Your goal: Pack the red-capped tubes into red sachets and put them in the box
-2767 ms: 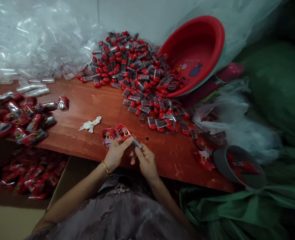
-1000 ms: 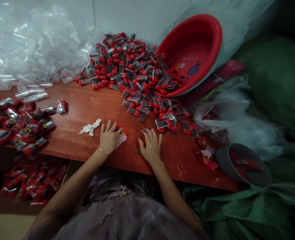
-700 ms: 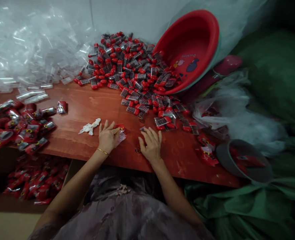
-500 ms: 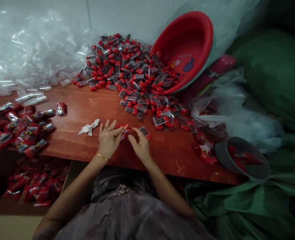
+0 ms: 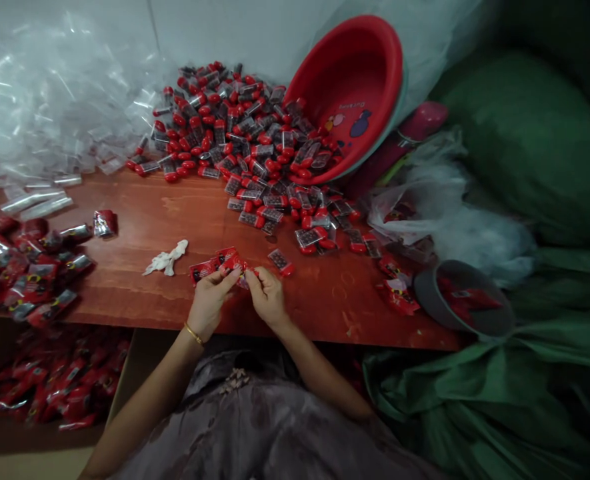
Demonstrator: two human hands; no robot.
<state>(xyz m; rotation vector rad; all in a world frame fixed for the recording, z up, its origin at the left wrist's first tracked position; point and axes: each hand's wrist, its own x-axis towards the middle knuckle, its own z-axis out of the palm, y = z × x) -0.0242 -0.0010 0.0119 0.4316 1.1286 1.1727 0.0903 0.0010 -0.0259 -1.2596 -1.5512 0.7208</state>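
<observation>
Near the table's front edge, my left hand (image 5: 209,303) and my right hand (image 5: 269,299) are close together. Both pinch a red printed plastic packet (image 5: 232,260) between thumb and fingers, one at each side. A second red packet (image 5: 202,269) lies flat by my left fingertips, partly under the held one. Just beyond my right hand rests one small clear container with a red cap and dark contents (image 5: 281,262). To the left of my hands is a crumpled white scrap (image 5: 167,259). What the held packet contains I cannot make out.
A large heap of red-capped containers (image 5: 225,133) spills from a tilted red basin (image 5: 375,80). Clear plastic sleeves (image 5: 59,100) pile up at left, above shiny red packets (image 5: 29,267). A box of red packets (image 5: 65,373) sits below. At right stands a grey bowl (image 5: 427,300).
My left fingers, spread before, have closed on the red packet. My right hand now pinches it too. The second packet by my left hand has come into sight; the whole view has shifted slightly.
</observation>
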